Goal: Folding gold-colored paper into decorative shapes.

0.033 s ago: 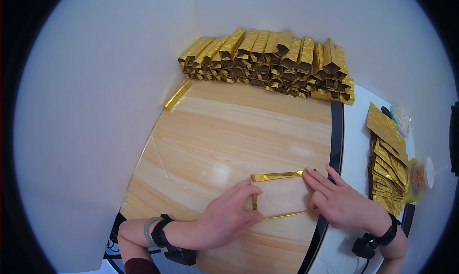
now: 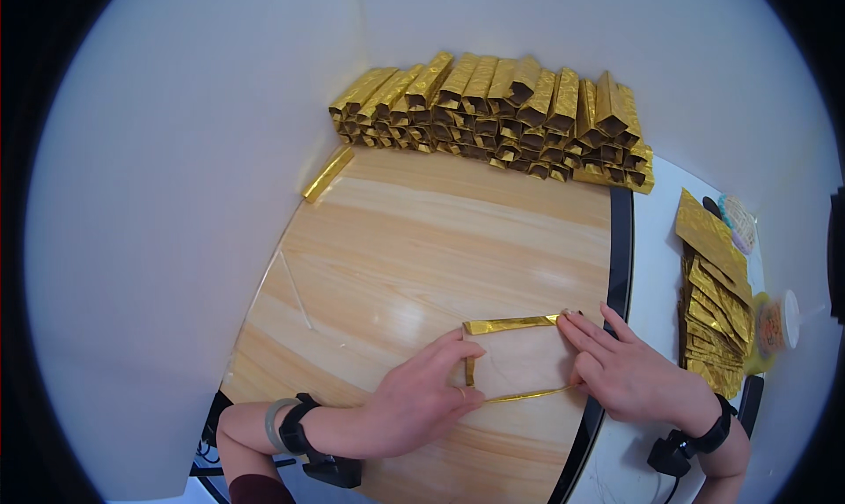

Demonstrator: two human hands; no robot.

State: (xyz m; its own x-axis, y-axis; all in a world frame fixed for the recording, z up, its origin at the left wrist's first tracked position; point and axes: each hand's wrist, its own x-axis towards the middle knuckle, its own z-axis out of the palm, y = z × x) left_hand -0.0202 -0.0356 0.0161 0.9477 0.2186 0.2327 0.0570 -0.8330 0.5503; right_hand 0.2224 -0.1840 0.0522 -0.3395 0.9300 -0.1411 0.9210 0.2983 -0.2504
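Observation:
A sheet of gold foil paper lies on the wood-grain board in front of me, pale inner face up. Narrow gold strips are folded up along its far, near and left edges. My left hand grips the left end, thumb and fingers curled at its corners. At the right end, my right hand presses the far corner with its fingertips, its thumb lower on the same edge. The right edge is partly hidden by that hand.
Gold paper tubes are stacked along the back. One gold strip lies at the left wall. To the right, flat gold sheets are piled beside a lidded tub. A thin clear stick rests on the wooden board.

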